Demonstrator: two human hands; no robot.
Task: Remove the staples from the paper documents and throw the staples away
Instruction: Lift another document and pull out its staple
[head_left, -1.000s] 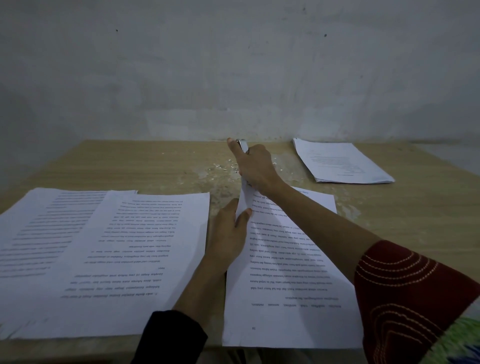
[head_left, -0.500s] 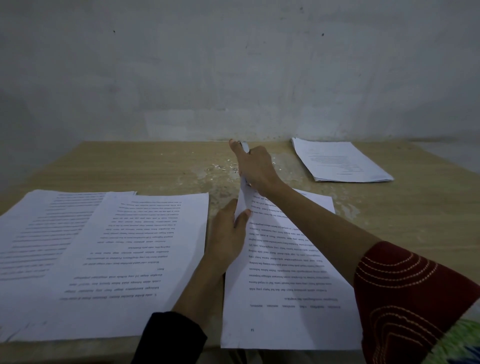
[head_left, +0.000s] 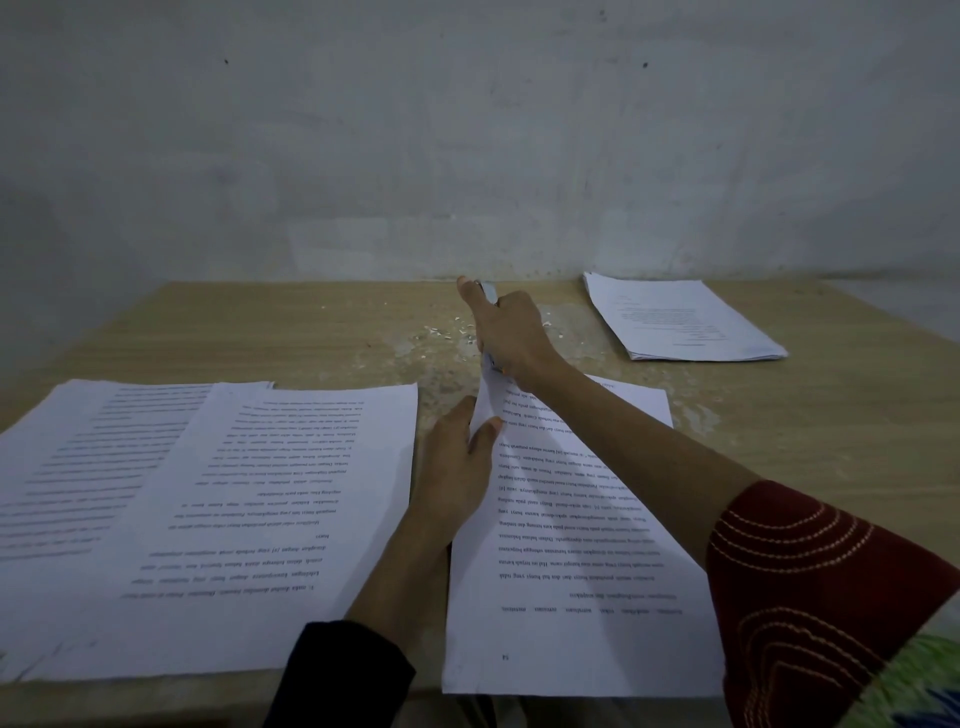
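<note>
- Closest to you, the document (head_left: 571, 545) you're working on is lying on the bench (head_left: 831, 441) with its near edge hanging slightly past the front. Its long axis is running away from you and leaning a little left.
- The print is facing the other way, so it's reading upside down from your seat. The only bit I can make out is a page number at the near end, looks like 14. The body text is too small to read.
- To the left, the loose pages (head_left: 208, 493) are lying fanned out, also upside down and unreadable.
- Your left hand (head_left: 457, 467) is pinching the document's left edge just below the far-left corner, thumb on top, grip narrow, and that corner is lifting off the bench.
- That corner is what matters. It's sitting right under your right hand (head_left: 511, 338), which is nearer to it than the left.
- Your right grip is wrapping around a metal tool (head_left: 489, 291). The tool's lower end is meeting the raised corner, but I can't see the staple itself.
- Just past it, the pulled staples (head_left: 441, 335) are lying scattered on the bench, so I'm guessing tossing them is a job for later.
- Far right, another stack (head_left: 680, 322) is waiting.
</note>
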